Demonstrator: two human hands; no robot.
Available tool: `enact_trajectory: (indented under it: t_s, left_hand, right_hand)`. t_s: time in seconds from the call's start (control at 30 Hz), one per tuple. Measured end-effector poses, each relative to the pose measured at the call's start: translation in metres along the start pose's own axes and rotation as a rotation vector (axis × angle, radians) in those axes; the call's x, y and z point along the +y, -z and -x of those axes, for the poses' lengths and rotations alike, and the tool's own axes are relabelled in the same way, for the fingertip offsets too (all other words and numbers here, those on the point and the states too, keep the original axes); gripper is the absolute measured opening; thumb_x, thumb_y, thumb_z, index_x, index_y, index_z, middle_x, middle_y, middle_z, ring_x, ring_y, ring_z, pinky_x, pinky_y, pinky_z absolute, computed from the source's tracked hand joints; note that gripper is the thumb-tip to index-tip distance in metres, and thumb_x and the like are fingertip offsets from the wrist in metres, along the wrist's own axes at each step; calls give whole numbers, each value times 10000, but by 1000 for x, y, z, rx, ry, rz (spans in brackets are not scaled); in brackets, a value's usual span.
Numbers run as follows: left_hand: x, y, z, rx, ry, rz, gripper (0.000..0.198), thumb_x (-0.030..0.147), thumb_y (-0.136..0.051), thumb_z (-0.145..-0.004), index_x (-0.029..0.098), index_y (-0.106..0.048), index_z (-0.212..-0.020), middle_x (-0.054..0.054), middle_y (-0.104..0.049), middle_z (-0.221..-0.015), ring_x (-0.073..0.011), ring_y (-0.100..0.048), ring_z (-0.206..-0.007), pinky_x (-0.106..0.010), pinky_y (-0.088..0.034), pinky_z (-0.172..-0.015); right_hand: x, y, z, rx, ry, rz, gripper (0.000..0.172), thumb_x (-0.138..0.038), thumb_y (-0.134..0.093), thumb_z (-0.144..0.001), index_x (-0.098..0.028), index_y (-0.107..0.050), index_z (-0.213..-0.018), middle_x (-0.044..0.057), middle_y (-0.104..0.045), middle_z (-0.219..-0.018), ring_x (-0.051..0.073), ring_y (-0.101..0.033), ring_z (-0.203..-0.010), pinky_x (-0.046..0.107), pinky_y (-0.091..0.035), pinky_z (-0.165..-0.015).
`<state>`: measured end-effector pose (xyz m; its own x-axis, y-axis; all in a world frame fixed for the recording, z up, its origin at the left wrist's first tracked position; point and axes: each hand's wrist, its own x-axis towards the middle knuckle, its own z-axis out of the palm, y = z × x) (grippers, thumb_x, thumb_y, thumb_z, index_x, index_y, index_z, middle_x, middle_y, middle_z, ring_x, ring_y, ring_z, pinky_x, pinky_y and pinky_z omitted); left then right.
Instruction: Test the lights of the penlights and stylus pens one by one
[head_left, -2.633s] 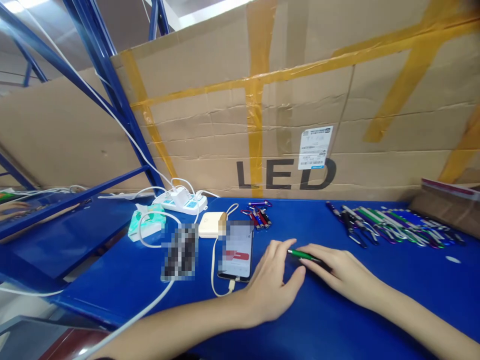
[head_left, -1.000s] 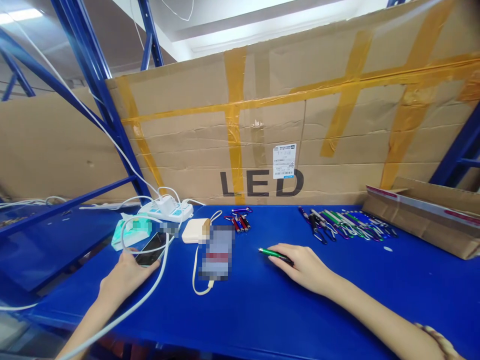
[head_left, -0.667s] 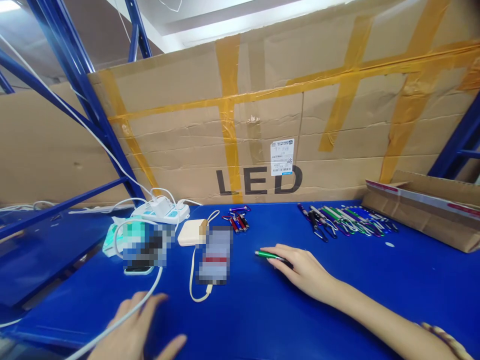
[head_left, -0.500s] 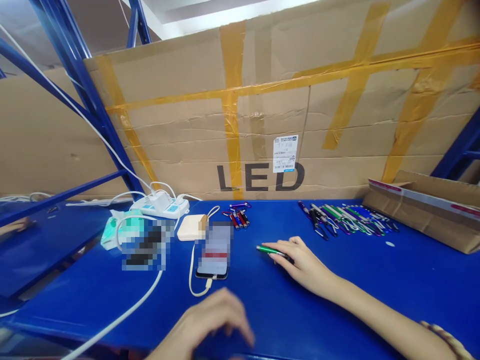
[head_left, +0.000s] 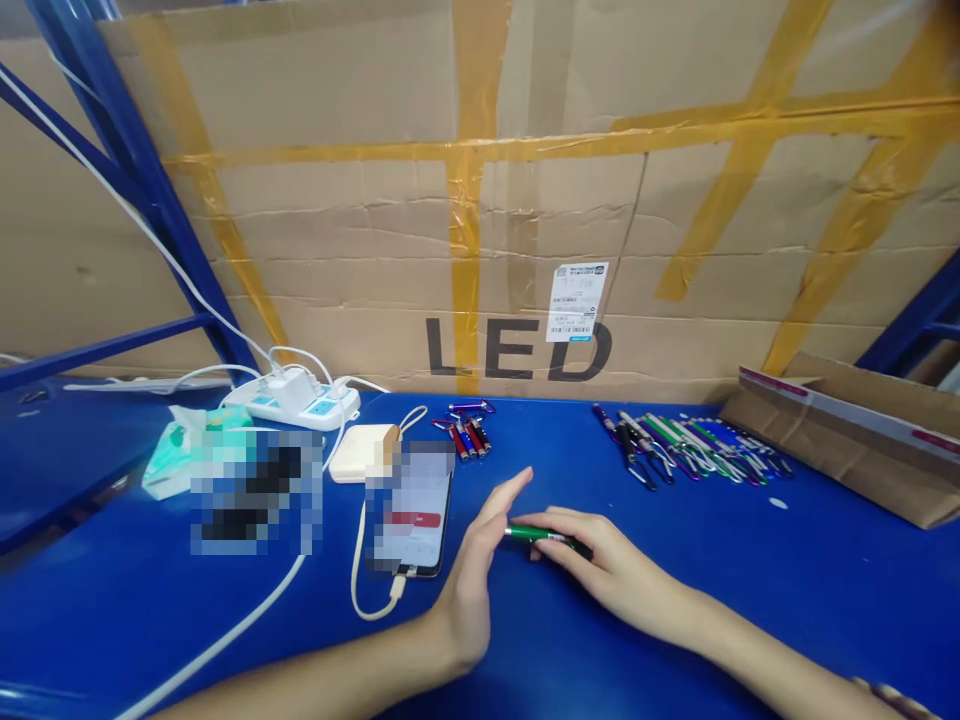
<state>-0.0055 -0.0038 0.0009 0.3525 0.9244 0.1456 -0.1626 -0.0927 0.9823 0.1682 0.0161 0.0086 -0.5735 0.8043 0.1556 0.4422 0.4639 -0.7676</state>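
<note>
A large taped cardboard panel [head_left: 525, 200] lettered LED, with a white label [head_left: 576, 302], stands along the back edge of the blue desk [head_left: 675, 580]. Toward the left back corner lie a white power strip [head_left: 296, 402], a tissue pack [head_left: 169, 455], a cream power bank [head_left: 360, 453] and, nearer the front, a phone [head_left: 411, 510] on a cable. A small cluster of keyring torches [head_left: 463, 435] sits mid-back, and a longer row [head_left: 690, 447] lies near a flat cardboard carton [head_left: 847, 440] at the right edge.
</note>
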Motion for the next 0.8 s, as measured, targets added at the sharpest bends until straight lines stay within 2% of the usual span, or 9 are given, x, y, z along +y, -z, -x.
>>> enact_trajectory:
  t_s: [0.13,0.27,0.47,0.63,0.8]
  left_hand:
    - [1,10,-7,-114,-115,-136,499,369,-243,-925,172,-411,-1352,-22,-386,-1434,-193,-274,-1358,-368,-165,-1162]
    - [-1,10,-11,-194,-25,-102,506,350,-202,-928,159,-444,-1329,-44,-471,-1372,-210,-378,-1301,-377,-253,-1123]
    - [0,8,-13,-68,-49,-44,558,330,-123,-908,128,-473,-1291,-61,-492,-1348,-219,-375,-1294,-401,-257,-1106]
    - [-2,8,-16,-37,-45,-12,535,304,-138,-910,116,-475,-1280,-67,-495,-1345,-214,-381,-1289,-401,-251,-1102]
    - [-3,7,-15,1,-69,-16,528,280,-130,-910,121,-498,-1252,-72,-507,-1332,-223,-401,-1271,-403,-283,-1073]
  right_hand:
    - [-2,-2,3,-25,-38,-11,330,-362,-414,-938,-240,-584,-1194,50,-647,-1054,158,-620,-944,270,-479,-879]
    - [-4,-2,4,-11,-22,52,302,-356,-456,-920,-252,-622,-1149,42,-635,-1131,182,-545,-1112,292,-417,-979]
    - [-5,3,4,16,-15,112,279,-340,-463,-916,-270,-651,-1109,33,-663,-1061,171,-597,-975,308,-457,-918]
    - [-3,5,4,57,-17,145,291,-352,-445,-920,-279,-652,-1112,35,-665,-1050,183,-589,-973,331,-450,-917]
    - [-5,3,3,18,-43,114,304,-346,-448,-917,-255,-635,-1138,48,-656,-1054,188,-577,-991,325,-457,-887]
